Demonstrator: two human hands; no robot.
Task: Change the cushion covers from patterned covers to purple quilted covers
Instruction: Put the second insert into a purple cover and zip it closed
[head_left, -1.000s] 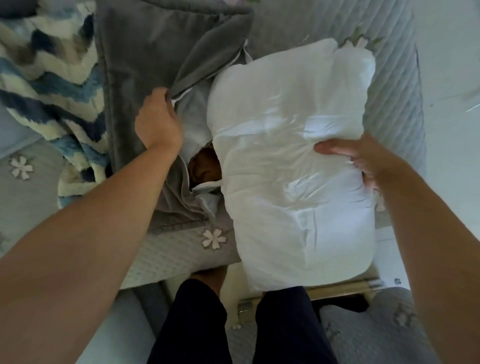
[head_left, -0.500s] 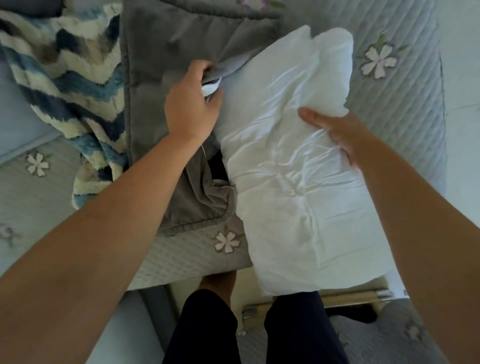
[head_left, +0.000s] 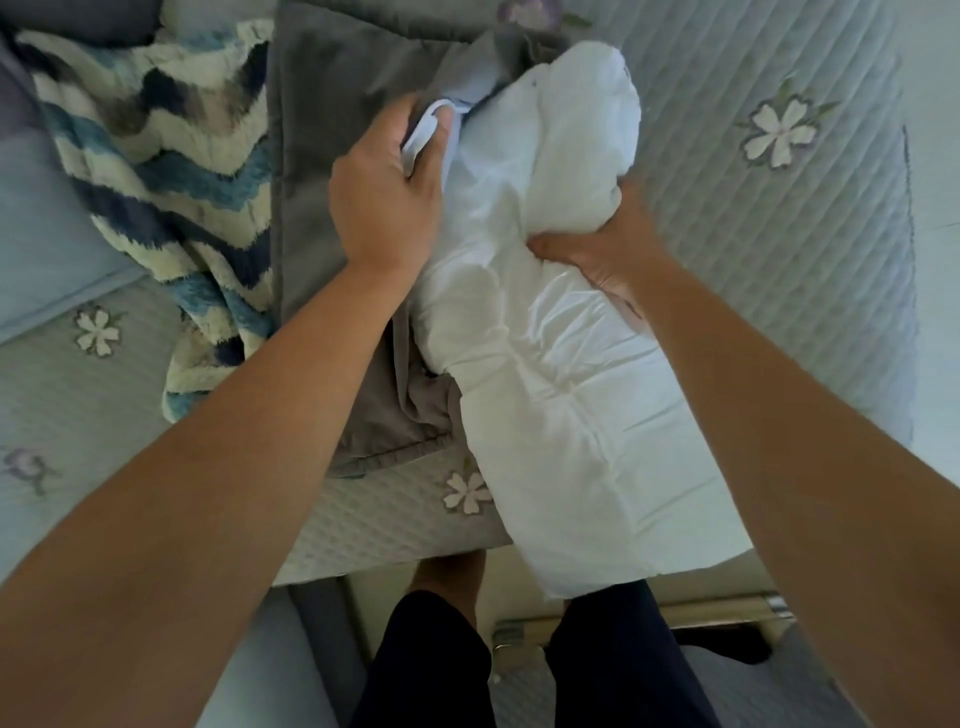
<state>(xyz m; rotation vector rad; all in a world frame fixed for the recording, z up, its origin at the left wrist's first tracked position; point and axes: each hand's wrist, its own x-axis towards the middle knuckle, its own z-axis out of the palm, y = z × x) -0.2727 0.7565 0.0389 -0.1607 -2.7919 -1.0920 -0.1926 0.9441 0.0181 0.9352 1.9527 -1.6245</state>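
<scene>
Cushion insert (head_left: 545, 338), white, centre frame on bed (head_left: 779, 234); far end squeezed narrow in right grip (head_left: 602, 249). Left grip (head_left: 389, 192) pinching opening edge of grey cover (head_left: 337, 78), upper centre. Advice: hold mouth wide, feed compressed corner first, push deep before release.

White cushion (head_left: 561, 374), far end against grey cover (head_left: 337, 78)
</scene>
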